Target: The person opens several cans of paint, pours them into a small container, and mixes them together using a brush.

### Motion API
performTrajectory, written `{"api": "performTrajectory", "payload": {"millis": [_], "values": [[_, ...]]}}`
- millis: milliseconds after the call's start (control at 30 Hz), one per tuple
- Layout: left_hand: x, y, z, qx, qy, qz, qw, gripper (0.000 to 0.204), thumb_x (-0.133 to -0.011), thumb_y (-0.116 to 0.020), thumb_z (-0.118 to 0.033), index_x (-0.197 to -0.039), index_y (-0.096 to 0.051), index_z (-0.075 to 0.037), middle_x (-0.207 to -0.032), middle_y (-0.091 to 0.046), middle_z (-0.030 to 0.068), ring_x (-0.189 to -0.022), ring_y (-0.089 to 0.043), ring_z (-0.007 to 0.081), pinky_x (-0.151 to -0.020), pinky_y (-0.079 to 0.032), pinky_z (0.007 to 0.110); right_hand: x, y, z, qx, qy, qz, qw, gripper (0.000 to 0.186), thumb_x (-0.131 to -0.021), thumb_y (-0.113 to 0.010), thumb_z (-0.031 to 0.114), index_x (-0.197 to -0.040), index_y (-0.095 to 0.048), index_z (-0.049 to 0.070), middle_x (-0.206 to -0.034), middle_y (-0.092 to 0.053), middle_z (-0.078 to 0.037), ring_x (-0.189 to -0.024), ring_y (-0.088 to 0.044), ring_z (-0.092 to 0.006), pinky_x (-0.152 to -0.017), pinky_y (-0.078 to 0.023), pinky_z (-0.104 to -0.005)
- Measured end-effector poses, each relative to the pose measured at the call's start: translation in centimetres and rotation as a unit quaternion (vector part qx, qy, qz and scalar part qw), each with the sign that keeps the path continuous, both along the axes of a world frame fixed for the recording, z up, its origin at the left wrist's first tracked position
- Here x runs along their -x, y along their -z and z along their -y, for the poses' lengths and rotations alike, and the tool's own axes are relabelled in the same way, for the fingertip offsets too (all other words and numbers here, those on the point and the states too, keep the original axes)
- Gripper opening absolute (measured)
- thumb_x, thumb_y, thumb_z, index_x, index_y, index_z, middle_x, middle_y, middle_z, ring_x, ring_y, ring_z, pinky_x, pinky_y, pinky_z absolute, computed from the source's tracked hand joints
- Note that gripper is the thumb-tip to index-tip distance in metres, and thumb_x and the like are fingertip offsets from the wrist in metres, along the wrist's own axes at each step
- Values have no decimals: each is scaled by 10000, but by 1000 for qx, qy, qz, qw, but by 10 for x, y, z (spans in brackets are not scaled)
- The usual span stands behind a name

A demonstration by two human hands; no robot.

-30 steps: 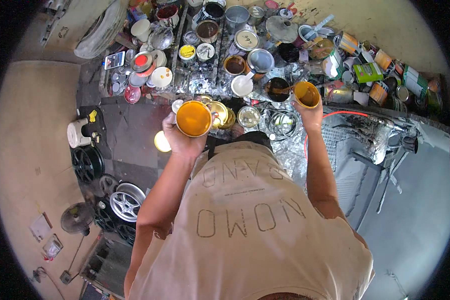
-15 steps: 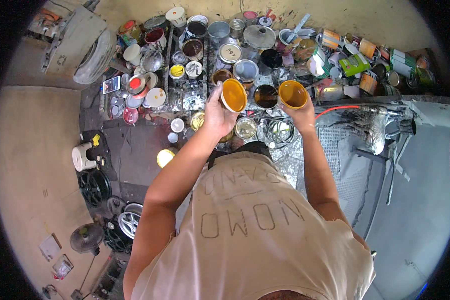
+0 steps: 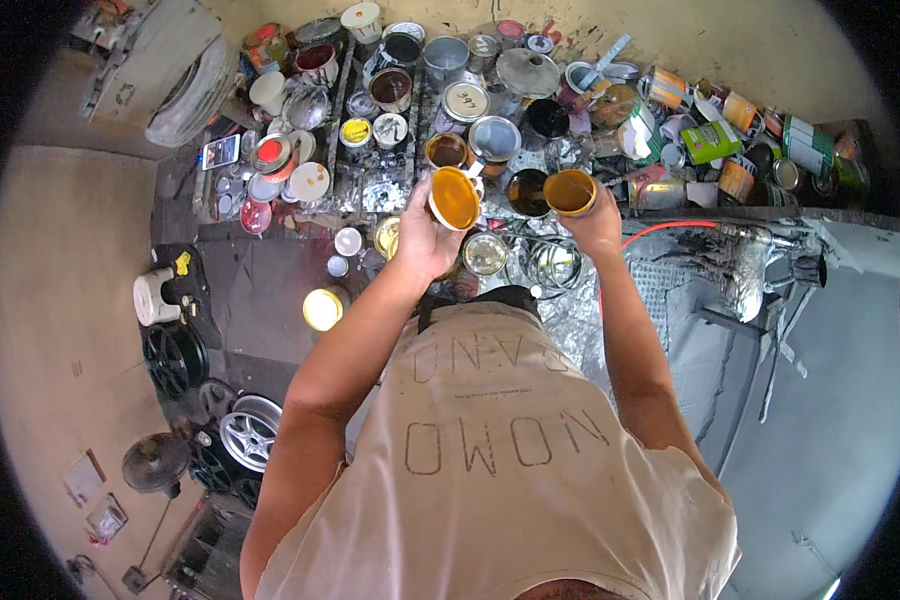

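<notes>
Tilted further now, the orange tin (image 3: 455,197) stays gripped by left fingers (image 3: 417,215), right fingers (image 3: 595,212) clasping the smaller tin (image 3: 570,191).

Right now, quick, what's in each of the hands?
Left hand: closed around a tilted can of orange-yellow paint.
Right hand: closed around a small can of amber paint.

Paint-spattered workbench (image 3: 300,260) crowded with open paint cans (image 3: 391,88), lids (image 3: 465,101) and a green box (image 3: 711,142).
</notes>
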State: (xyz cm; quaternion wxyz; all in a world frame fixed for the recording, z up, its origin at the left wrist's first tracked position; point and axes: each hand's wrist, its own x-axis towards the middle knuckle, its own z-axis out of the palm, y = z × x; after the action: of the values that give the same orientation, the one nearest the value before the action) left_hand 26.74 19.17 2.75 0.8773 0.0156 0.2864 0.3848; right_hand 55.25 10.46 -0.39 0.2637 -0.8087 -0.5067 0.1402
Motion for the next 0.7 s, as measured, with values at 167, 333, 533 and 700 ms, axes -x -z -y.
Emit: {"api": "performTrajectory", "payload": {"millis": [167,333,533,700], "values": [[-18,12,-7,-122,19,-105,987,387,-1039,-559,-342,-1327,-569,-84,-1281,-642,85,-1184,-621,250,-1042,-482,423,-6,6,0,-22,27,-128,991,760,-626,-926,197,-1287,-583,48,-1219,-689,-130,-1148,-658,-295,-987,-510,-389],[-72,2,-30,-464,150,-349,801,574,-923,-732,-398,-1351,-582,-45,-1280,-634,120,-1193,-602,258,-997,-474,380,-3,1,1,-68,14,-189,980,768,-636,-926,161,-1308,-576,34,-1210,-701,-128,-1132,-673,-261,-985,-511,-374],[-132,-20,-22,-735,176,-453,473,766,-745,-851,-388,-1403,-572,-113,-1400,-525,208,-1339,-477,382,-1117,-410,469,6,-15,1,-114,-25,-103,988,791,-627,-900,127,-1334,-560,23,-1237,-674,-151,-1127,-663,-296,-973,-513,-394],[-147,-30,-16,-760,229,-428,432,800,-733,-856,-420,-1412,-567,-112,-1434,-496,203,-1348,-464,392,-1129,-397,469,6,-12,6,-150,-6,-139,979,822,-606,-888,117,-1346,-545,12,-1238,-649,-173,-1118,-653,-340,-958,-514,-412]]}}
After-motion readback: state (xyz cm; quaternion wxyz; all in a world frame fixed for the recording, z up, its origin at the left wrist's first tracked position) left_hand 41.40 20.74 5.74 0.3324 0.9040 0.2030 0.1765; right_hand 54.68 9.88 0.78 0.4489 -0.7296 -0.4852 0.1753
